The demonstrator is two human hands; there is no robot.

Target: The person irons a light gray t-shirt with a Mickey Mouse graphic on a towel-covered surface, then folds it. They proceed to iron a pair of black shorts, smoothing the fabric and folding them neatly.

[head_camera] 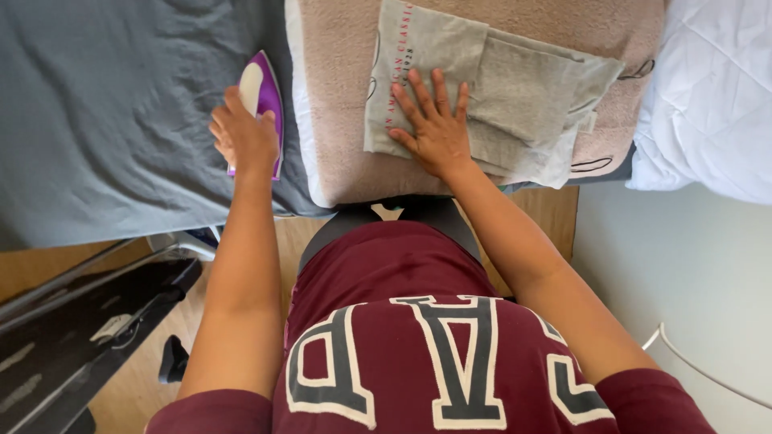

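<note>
The left hand is closed around the handle of a purple and white iron, in the upper left part of the frame. The fingers wrap the handle from above, so most of the handle is hidden under the hand. The iron points toward the top of the frame and it rests on a grey sheet that covers the left side of the picture.

The right hand lies flat in the upper middle of the frame, with the fingers spread apart and the palm pressed down on a folded grey garment. The garment is folded in several layers and has some printed letters near its left edge. It lies on a beige towel, which has dark line drawings at its right edge.

To the right of the towel there is white bedding, in the upper right corner. Below it, a pale floor with a thin white cable is visible. In the lower left of the frame there are dark metal bars above a wooden floor. The person wears a dark red shirt with big grey and white letters, in the lower middle.
</note>
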